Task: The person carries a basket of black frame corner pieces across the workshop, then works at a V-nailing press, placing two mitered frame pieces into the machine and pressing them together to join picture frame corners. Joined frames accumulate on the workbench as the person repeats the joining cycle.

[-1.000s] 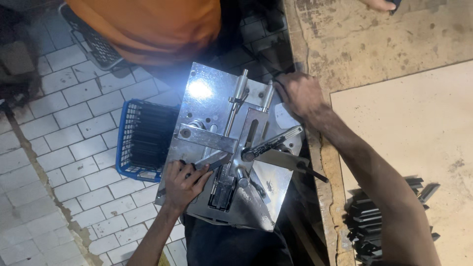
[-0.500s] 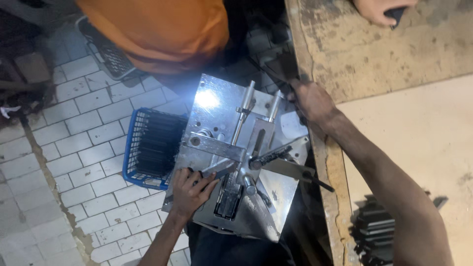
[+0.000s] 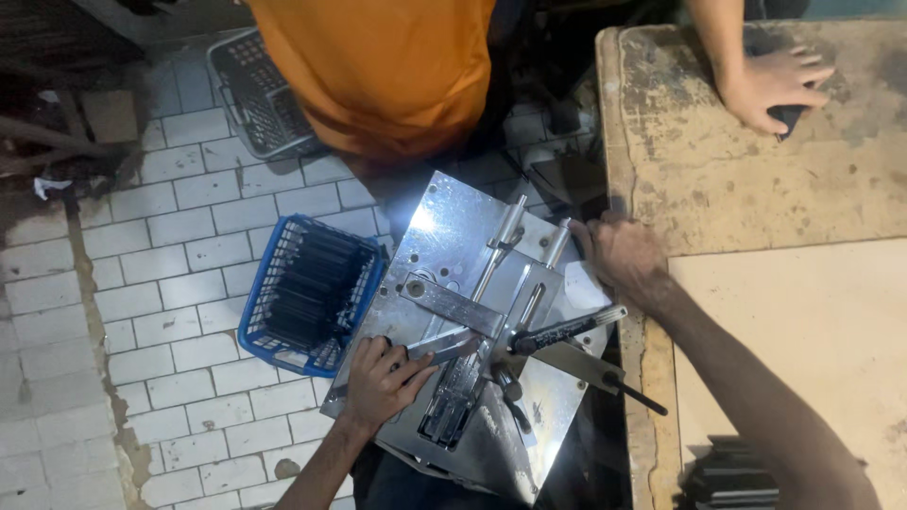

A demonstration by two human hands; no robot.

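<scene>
Pinching a thin flat grey metal strip [image 3: 436, 348] w/ my left hand [image 3: 383, 382], fingers curled on it; it lies on the shiny steel jig plate [image 3: 453, 227], just under the crossbar [image 3: 453, 304]. Right hand [image 3: 619, 255] rests at the plate's far edge, fingers hidden, grip unclear. Strip looks stiff, light, prob. slick; hold by edges. Blue plastic basket [image 3: 307, 293] beside.

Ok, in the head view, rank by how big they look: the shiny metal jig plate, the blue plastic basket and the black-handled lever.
1. Shiny metal jig plate
2. Blue plastic basket, though it sits lower, farther from the camera
3. Black-handled lever
</scene>
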